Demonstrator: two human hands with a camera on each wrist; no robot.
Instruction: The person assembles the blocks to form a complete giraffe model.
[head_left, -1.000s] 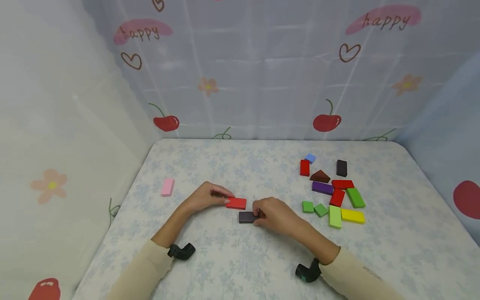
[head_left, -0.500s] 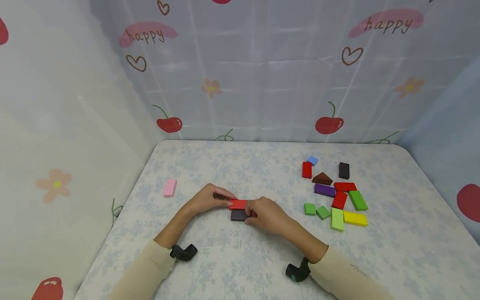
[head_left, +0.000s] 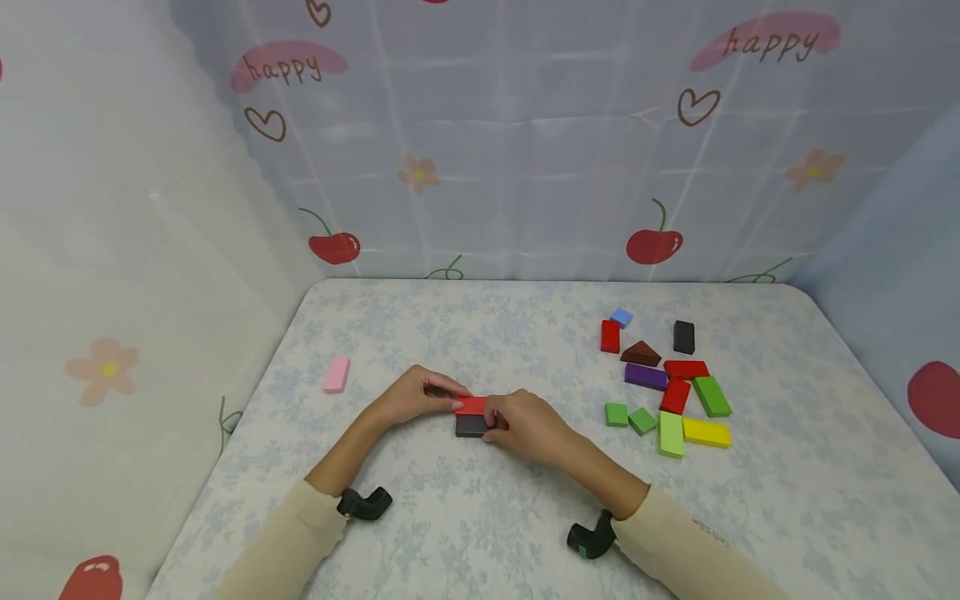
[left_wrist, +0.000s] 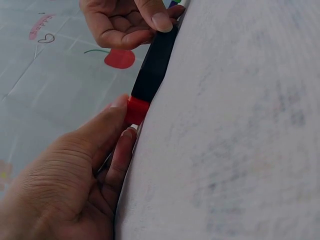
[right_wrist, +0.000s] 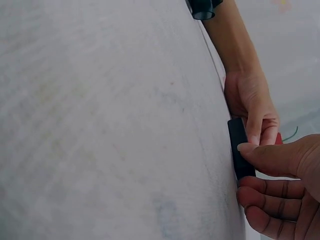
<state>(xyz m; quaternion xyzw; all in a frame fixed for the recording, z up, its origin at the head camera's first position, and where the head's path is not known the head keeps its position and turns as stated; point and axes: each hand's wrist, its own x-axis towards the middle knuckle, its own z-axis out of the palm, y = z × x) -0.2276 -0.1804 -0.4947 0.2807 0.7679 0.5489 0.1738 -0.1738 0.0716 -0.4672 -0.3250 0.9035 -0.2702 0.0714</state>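
Near the middle of the table, a red block [head_left: 470,406] lies flat with a black block [head_left: 469,427] along its near long side; the two appear to touch. My left hand [head_left: 411,392] pinches the red block's left end. With thumb and curled fingers, my right hand [head_left: 528,427] pinches the right end of the black block and covers the red block's right end. In the left wrist view the black block [left_wrist: 155,65] hides most of the red block [left_wrist: 136,111]. The right wrist view shows my right thumb on the black block [right_wrist: 239,142].
On the right lie several loose blocks, among them a purple block [head_left: 646,376], a brown triangular block [head_left: 641,353], a yellow block [head_left: 707,432] and a light green block [head_left: 671,434]. A pink block [head_left: 337,375] lies alone on the left. A printed curtain [head_left: 510,167] stands behind the table.
My right hand has slid the black block leftward and slightly away from me, up against the red block's near side. The left hand has stayed on the red block.
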